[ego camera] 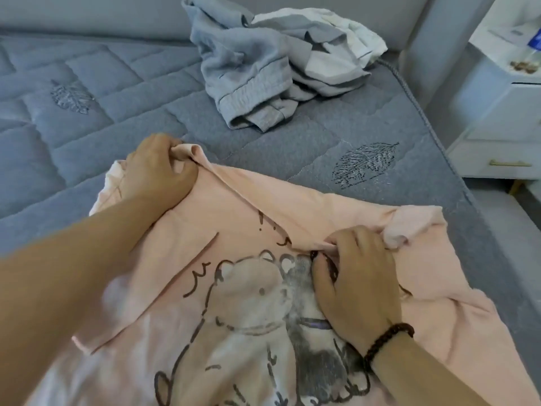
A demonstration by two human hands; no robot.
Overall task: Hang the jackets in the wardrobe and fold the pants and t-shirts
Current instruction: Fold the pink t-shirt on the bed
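One pink t-shirt (234,230) lies print-up on the bed (87,112) before me, only started: my left hand (158,171) bunches its far corner in curled fingers, my right hand (354,276) pinches a fold along the same edge. A grey and white heap of clothes (272,68) waits behind, unfolded. I see no wardrobe.

A: State illumination.
B: Soft, even, cool-toned daylight. Shadows are faint, lying close under the pile of grey clothes (263,68) and beneath the left hand (159,168).
A: Overexposure?
B: The white nightstand (497,112) at upper right is washed out and pale.
A: Sharpness?
B: Moderate. The left forearm (73,282) near the lens is smeared. The bed (87,118) edge curves with wide-angle distortion.
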